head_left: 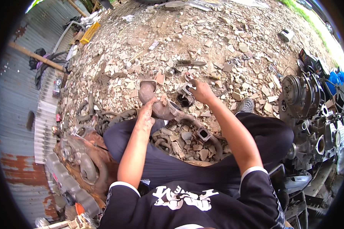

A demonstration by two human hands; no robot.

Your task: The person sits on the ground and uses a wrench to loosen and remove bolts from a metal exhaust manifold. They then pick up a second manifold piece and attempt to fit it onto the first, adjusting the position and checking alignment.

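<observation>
Held pipe [165, 111] with left hand [146, 114], just nearside of right hand [201, 92]. Reached right hand to fitting [185, 98]; could not confirm grip. Judged as steadying while reaching, next calling for firm left support.

Bright daylight falls on the rubble-covered ground [206, 38], strongest toward the upper right, where glare washes the area beyond the grass strip [300, 11] almost to white. The black T-shirt [141, 208] and dark trousers [271, 131] lose most fold detail. Soft shading models the rusty exhaust manifold [165, 111]. Fisheye distortion bows the corrugated metal wall [17, 114]; fine detail smears toward the rim, and black vignetting fills the corners.
</observation>
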